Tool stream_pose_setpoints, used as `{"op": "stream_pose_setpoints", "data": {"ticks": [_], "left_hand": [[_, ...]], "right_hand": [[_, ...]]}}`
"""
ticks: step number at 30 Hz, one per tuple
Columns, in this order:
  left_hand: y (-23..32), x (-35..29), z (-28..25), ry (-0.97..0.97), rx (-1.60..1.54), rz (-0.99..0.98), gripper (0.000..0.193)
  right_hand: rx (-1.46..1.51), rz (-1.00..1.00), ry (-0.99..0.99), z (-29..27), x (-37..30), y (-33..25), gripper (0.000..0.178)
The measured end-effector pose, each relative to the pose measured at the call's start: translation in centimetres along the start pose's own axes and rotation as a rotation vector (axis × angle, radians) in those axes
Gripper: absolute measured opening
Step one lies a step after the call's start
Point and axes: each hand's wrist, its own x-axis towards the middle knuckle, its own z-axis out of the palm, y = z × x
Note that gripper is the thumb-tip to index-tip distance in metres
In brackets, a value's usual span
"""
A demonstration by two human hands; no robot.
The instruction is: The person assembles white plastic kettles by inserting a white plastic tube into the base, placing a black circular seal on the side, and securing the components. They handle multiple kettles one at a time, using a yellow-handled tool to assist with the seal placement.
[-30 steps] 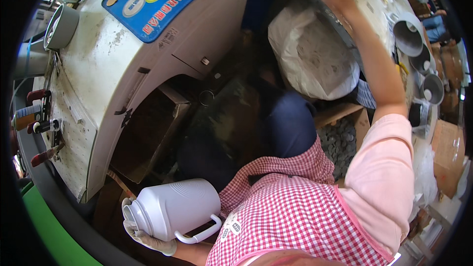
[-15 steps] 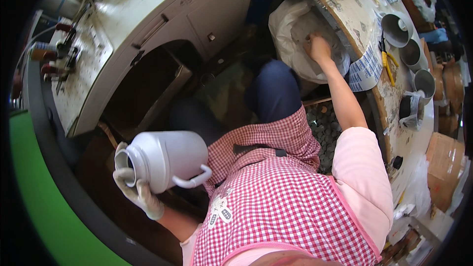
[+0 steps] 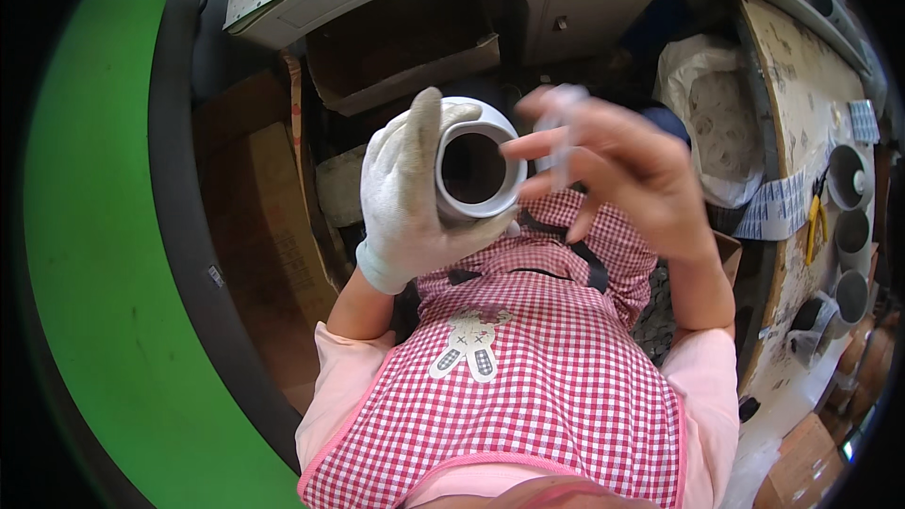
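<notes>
My left hand (image 3: 407, 198), in a white fabric glove, wraps its fingers around the neck of a white plastic jug (image 3: 474, 168), open mouth facing me. Just right, my bare right hand (image 3: 617, 179) pinches a small blurred pale piece (image 3: 563, 123), other fingers spread.

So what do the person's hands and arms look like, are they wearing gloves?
Only one. The left hand wears a white knitted work glove with a ribbed cuff, a bit grubby. The right hand is bare, with no glove. Both arms have short pale pink sleeves that end above the elbow, under a red-and-white checked apron with a small cartoon patch.
</notes>
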Motion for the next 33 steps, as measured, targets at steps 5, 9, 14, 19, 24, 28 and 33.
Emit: {"op": "stream_pose_setpoints", "data": {"ticks": [5,9,14,19,24,28,33], "left_hand": [[1.1,-0.9,0.0,-0.084,0.076,0.059,0.119],[1.3,-1.2,0.1,-0.02,0.014,-0.002,0.117],[1.4,-1.9,0.3,-0.077,0.096,0.069,0.119],[1.1,-2.2,0.7,-0.044,0.022,0.059,0.116],[1.6,-2.0,1.2,-0.058,0.056,0.11,0.11],[1.9,-2.1,1.2,-0.095,0.142,0.112,0.115],[1.5,-2.1,1.1,-0.027,0.151,0.065,0.101]], "right_hand": [[-0.678,-0.144,-0.103,4.3,1.1,-1.1,0.046],[-0.482,-0.058,-0.01,4.6,0.0,-0.3,0.038],[-0.683,-0.142,-0.074,4.6,-0.9,0.8,0.029],[-0.642,-0.099,-0.051,4.8,-1.0,0.8,0.034],[-0.858,-0.082,-0.105,4.9,-1.5,0.5,0.036],[-1.046,-0.075,-0.095,5.4,-1.6,0.8,0.035],[-1.162,-0.116,-0.081,6.3,-0.1,1.6,0.028]]}}
